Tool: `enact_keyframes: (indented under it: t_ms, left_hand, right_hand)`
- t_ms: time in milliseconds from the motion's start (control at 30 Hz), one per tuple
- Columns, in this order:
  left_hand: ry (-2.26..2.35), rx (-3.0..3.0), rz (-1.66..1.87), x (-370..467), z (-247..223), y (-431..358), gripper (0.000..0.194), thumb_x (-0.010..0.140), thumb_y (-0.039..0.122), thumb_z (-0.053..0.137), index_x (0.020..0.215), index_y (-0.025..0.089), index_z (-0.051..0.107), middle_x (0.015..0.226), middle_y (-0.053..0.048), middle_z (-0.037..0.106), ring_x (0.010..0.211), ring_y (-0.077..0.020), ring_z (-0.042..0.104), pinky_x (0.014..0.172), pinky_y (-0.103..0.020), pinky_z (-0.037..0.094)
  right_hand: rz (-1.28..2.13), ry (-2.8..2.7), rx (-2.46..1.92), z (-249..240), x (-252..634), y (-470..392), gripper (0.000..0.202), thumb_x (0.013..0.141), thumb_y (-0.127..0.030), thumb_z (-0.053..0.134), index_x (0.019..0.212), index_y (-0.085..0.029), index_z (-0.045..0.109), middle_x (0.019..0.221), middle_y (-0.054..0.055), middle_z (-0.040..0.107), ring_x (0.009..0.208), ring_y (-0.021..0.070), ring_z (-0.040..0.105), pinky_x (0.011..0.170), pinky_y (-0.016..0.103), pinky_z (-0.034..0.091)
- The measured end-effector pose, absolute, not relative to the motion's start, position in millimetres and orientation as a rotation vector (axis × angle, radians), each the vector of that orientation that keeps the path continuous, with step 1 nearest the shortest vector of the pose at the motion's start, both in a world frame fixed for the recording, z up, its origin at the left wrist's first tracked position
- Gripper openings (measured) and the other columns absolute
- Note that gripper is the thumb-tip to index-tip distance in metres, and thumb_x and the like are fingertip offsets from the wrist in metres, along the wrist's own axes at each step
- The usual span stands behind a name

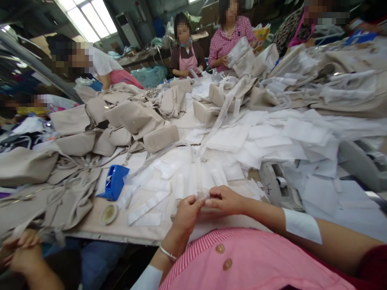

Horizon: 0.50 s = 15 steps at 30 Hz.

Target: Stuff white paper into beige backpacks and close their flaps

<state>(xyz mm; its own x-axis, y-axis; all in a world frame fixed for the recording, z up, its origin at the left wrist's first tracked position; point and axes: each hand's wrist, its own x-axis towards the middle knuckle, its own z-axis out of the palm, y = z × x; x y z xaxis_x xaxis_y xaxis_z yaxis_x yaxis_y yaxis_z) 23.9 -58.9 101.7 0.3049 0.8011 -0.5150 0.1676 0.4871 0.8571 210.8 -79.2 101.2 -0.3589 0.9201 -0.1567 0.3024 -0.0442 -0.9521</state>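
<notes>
Near the table's front edge, my left hand point(186, 211) and my right hand point(225, 200) meet, both with fingers closed on a white wrapped strap point(198, 173). The strap looks covered in thin translucent wrapping and runs away from me across the table, up toward a beige bag point(206, 111). Its end lies between my fingertips, where the detail is small and slightly blurred. Flat white strips point(151, 205) are left of my hands, and part of a beige item shows beside my left hand.
A blue tape dispenser point(115, 182) and a round tape roll point(109, 214) sit to the left. A grey dispenser point(279, 185) stands right, near stacked white sheets point(269, 137). Beige bags point(133, 117) are heaped at the left. Several people surround the table; a person's hands point(27, 249) show lower left.
</notes>
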Motion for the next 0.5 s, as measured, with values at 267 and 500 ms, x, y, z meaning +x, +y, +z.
enact_keyframes:
  t_ms: [267, 500]
  left_hand:
    - [1.342, 1.547, 0.552, 36.5, 109.5, -84.9, 0.022, 0.076, 0.031, 0.064, 0.062, 0.017, 0.056, 0.061, 0.001, 0.047, 0.061, -0.0122, 0.040, 0.057, -0.025, 0.029]
    - [1.112, 0.562, 0.566, 39.7, 110.0, -70.6, 0.043, 0.064, 0.046, 0.078, 0.071, 0.017, 0.046, 0.057, 0.010, 0.027, 0.046, -0.0025, 0.016, 0.042, -0.017, 0.011]
  right_hand:
    - [1.647, -1.088, -1.452, 92.3, 198.8, -73.4, 0.031, 0.070, -0.033, 0.065, 0.054, -0.017, 0.044, 0.050, -0.007, 0.031, 0.049, 0.0063, 0.028, 0.046, 0.022, 0.021]
    - [0.887, -1.959, -1.254, 66.0, 205.5, -86.6, 0.023, 0.086, -0.026, 0.051, 0.066, -0.016, 0.055, 0.068, 0.001, 0.051, 0.063, 0.0111, 0.040, 0.057, 0.024, 0.028]
